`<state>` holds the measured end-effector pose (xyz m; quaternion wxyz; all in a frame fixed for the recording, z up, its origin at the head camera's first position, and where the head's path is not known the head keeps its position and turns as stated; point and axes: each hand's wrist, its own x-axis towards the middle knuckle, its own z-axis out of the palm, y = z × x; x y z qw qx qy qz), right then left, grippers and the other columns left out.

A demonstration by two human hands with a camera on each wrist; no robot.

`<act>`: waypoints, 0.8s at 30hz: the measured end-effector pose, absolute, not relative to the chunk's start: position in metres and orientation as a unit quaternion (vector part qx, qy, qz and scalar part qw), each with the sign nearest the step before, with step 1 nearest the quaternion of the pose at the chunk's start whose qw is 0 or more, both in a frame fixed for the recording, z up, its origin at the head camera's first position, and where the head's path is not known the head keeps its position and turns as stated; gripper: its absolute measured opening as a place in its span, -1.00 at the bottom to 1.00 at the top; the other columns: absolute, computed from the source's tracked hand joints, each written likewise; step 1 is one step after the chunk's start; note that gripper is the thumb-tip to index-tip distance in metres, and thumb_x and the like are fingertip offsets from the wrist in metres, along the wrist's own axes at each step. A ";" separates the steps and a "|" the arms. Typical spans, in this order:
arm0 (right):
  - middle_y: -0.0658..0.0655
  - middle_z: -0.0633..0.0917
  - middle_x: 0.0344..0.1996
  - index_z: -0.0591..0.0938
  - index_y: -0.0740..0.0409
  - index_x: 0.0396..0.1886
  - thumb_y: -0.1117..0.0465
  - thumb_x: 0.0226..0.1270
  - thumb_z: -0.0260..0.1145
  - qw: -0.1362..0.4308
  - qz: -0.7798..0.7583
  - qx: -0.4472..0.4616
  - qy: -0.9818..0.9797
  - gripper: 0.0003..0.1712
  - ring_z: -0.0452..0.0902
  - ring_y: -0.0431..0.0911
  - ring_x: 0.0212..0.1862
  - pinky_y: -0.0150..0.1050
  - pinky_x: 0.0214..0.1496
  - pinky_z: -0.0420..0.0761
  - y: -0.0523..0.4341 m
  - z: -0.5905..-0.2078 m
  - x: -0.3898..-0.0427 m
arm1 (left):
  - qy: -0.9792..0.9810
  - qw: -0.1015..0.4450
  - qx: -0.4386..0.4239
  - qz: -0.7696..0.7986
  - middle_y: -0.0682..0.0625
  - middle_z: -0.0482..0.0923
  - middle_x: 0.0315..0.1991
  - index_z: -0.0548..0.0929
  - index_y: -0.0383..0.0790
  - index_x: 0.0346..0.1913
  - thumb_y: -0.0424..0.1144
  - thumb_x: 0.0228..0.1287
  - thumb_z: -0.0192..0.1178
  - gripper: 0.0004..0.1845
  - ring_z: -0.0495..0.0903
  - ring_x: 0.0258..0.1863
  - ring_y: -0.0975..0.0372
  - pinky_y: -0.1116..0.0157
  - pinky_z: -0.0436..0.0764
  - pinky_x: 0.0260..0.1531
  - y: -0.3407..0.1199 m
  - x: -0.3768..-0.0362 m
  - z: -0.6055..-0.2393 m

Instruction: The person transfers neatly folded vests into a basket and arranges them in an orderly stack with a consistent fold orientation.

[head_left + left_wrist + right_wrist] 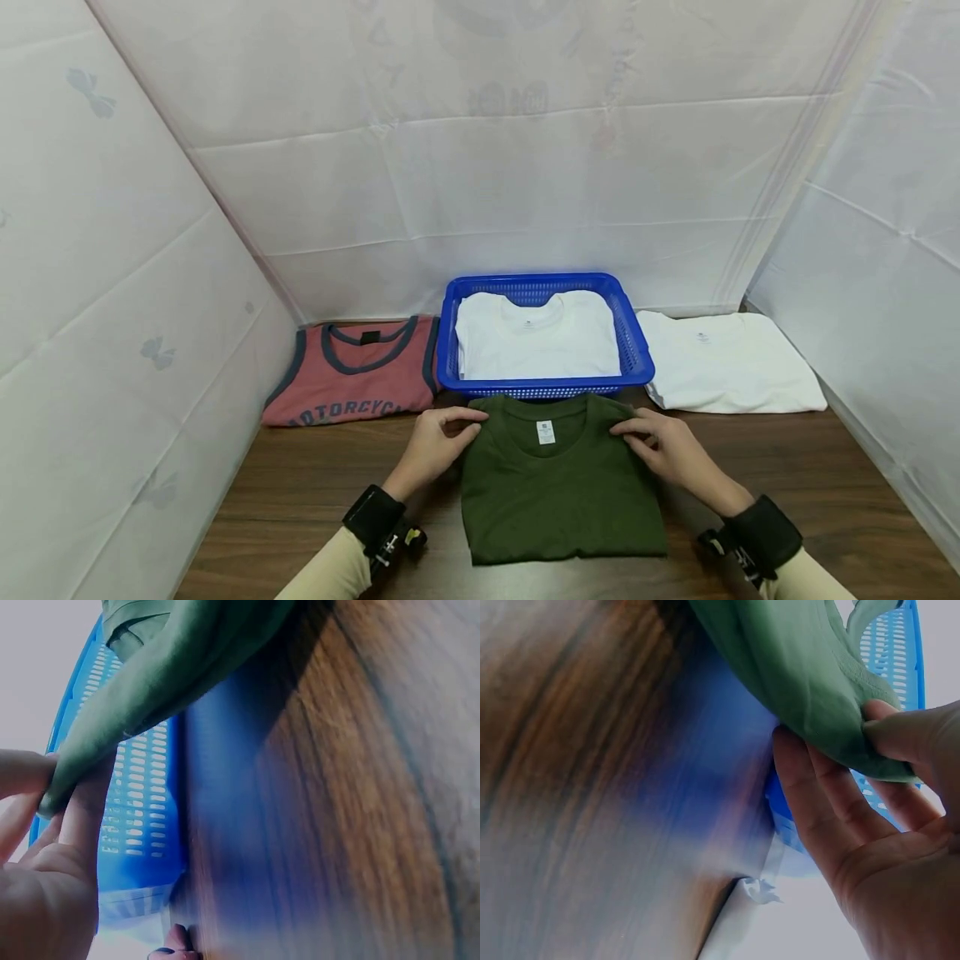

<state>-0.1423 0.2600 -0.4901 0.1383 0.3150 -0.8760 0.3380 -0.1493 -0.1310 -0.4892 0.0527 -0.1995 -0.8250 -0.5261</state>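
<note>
Both hands pinch the shoulder corners of the folded dark green cotton T-shirt (558, 483), lying on the near wooden table (825, 467): left hand (435, 446) at its left corner, right hand (667, 450) at its right. Held only by those corners, the folded layers could sag open, or the hem could snag the near rim of the blue perforated plastic basket (547, 385) just beyond.

A staged recording booth: white sheeting (525, 167) (faintly printed) walls in a wooden table (300, 483) bearing folded shirts.

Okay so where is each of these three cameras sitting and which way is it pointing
Head: above, facing forward and down at the green shirt; left hand, right hand and both forearms show.
Left wrist: low by the table, facing the blue basket; fingers pinch the shirt.
Right wrist: mirrored; palm and fingers show.
Both wrist views share shirt, basket and table.
</note>
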 end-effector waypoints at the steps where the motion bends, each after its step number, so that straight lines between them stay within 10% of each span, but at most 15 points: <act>1: 0.27 0.72 -0.05 0.79 0.12 -0.08 0.59 0.15 0.46 0.138 0.339 0.316 -0.875 -0.59 0.70 -0.15 -0.32 -0.36 -0.40 0.64 0.260 -0.490 -0.142 | -0.828 0.043 -0.198 -0.522 -0.02 0.77 -0.16 0.81 -0.07 0.04 -0.35 0.35 0.37 -0.75 0.71 -0.27 0.31 0.38 0.65 -0.28 -0.132 -0.149 -0.489; 10: 0.37 0.60 0.14 0.67 0.23 0.19 0.56 0.09 0.52 0.114 0.322 0.319 -0.884 -0.39 0.59 -0.24 -0.38 -0.36 -0.45 0.57 0.258 -0.490 -0.136 | -0.814 -0.093 -0.231 -0.525 -0.14 0.62 0.18 0.67 -0.16 0.26 -0.37 0.25 0.46 -0.50 0.72 -0.09 0.17 0.33 0.67 -0.20 -0.137 -0.145 -0.492; 12: 0.40 0.57 0.19 0.65 0.24 0.22 0.55 0.09 0.52 0.108 0.319 0.316 -0.887 -0.36 0.54 -0.28 -0.41 -0.39 -0.48 0.50 0.258 -0.491 -0.135 | -0.823 -0.118 -0.232 -0.504 -0.03 0.69 -0.19 0.71 -0.15 0.22 -0.35 0.25 0.47 -0.54 0.64 -0.38 0.28 0.40 0.57 -0.37 -0.137 -0.145 -0.492; 15: 0.39 0.56 0.20 0.63 0.25 0.25 0.57 0.06 0.53 0.113 0.312 0.318 -0.888 -0.31 0.60 -0.19 -0.33 -0.40 -0.46 0.45 0.258 -0.493 -0.134 | -0.834 -0.137 -0.233 -0.482 0.16 0.29 -0.61 0.74 -0.15 0.18 -0.35 0.25 0.47 -0.58 0.24 -0.66 0.41 0.42 0.31 -0.55 -0.137 -0.145 -0.493; 17: 0.37 0.57 0.20 0.62 0.25 0.26 0.59 0.02 0.54 0.123 0.307 0.321 -0.887 -0.28 0.62 -0.08 -0.21 -0.40 -0.44 0.45 0.258 -0.494 -0.133 | -0.842 -0.136 -0.230 -0.470 0.17 -0.04 -0.64 0.75 -0.12 0.16 -0.34 0.25 0.47 -0.60 0.00 -0.68 0.39 0.39 0.17 -0.57 -0.137 -0.144 -0.493; 24: 0.32 0.58 0.21 0.63 0.20 0.26 0.62 -0.06 0.57 0.158 0.302 0.328 -0.881 -0.21 0.64 -0.01 -0.12 -0.39 -0.39 0.49 0.260 -0.494 -0.129 | -0.838 -0.127 -0.223 -0.482 0.18 -0.06 -0.65 0.76 -0.07 0.13 -0.39 0.24 0.46 -0.60 0.01 -0.69 0.37 0.41 0.19 -0.56 -0.139 -0.140 -0.490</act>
